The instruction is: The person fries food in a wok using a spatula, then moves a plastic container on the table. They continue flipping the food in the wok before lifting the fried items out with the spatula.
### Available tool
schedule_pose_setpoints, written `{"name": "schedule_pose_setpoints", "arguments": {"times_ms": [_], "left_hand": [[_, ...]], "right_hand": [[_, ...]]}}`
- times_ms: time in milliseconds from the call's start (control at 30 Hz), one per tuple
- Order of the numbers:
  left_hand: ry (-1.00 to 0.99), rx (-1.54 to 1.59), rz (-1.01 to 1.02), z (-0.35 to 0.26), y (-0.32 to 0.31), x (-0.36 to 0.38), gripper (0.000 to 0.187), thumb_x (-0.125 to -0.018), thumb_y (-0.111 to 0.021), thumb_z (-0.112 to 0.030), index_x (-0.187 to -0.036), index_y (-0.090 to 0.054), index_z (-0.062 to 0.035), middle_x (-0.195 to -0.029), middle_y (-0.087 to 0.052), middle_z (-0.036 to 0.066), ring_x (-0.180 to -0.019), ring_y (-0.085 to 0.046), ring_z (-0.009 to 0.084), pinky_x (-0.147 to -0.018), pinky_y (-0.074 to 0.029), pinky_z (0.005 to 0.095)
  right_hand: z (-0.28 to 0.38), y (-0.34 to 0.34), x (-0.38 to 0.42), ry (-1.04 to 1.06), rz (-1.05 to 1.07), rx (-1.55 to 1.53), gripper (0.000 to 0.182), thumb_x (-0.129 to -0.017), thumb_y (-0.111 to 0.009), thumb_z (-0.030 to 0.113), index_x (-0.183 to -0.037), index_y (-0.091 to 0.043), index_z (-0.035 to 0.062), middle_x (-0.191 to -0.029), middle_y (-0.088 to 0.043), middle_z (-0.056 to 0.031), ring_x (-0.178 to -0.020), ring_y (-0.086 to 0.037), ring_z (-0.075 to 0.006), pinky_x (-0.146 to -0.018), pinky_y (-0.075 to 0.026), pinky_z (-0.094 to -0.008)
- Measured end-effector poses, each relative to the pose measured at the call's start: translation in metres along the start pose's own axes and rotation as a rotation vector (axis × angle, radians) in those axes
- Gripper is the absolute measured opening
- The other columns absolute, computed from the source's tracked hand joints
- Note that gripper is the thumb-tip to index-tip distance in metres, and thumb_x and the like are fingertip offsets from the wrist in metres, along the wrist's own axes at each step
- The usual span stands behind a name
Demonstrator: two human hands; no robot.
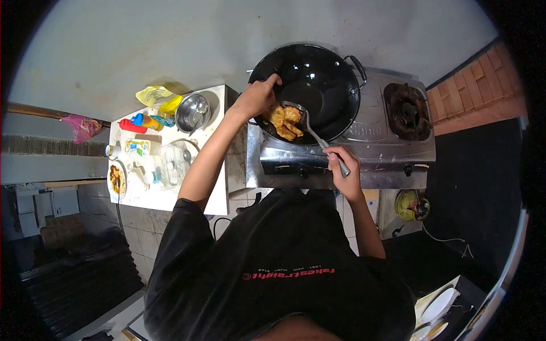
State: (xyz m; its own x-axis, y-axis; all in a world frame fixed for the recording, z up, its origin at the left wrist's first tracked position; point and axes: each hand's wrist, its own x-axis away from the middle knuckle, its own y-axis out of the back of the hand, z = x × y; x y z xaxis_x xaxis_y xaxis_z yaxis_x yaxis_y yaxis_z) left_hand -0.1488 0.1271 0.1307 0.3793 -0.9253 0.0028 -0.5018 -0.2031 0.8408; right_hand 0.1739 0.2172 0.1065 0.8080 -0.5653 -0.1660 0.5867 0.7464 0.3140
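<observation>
A black wok (324, 96) sits on the left side of the steel stove. My right hand (344, 169) is closed round the handle of a metal spatula (316, 135), whose head lies at the wok's lower left edge. Browned fried pieces (288, 120) are on and beside the spatula head. Over the wok's left rim is my left hand (260, 98), right by the food, with one finger pointing out over the wok. The rest of its fingers are bent down, and what they hold, if anything, is hidden.
A second burner (408, 112) is on the stove's right. The white table (213, 193) at the left bears a steel bowl (193, 112), a red bottle (132, 126), a clear container (172, 165) and a plate of food (117, 181). A green-filled bowl (405, 205) stands below the stove's right end.
</observation>
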Motion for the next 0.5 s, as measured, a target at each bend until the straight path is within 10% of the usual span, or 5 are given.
{"name": "schedule_pose_setpoints", "arguments": {"times_ms": [500], "left_hand": [[-0.404, -0.079, -0.066, -0.079, -0.006, -0.007, 0.042, -0.082, -0.070, 0.001, -0.119, -0.055, -0.0103, -0.087, -0.067, 0.010, -0.089, -0.067, 0.0340, -0.080, -0.053, 0.0452]], "right_hand": [[-0.009, -0.002, 0.004, -0.019, -0.024, -0.081, 0.015, -0.099, -0.054, 0.007, -0.103, -0.067, 0.0010, -0.080, -0.061, -0.0071, -0.070, -0.058, -0.0144, -0.067, -0.046, -0.0290]]}}
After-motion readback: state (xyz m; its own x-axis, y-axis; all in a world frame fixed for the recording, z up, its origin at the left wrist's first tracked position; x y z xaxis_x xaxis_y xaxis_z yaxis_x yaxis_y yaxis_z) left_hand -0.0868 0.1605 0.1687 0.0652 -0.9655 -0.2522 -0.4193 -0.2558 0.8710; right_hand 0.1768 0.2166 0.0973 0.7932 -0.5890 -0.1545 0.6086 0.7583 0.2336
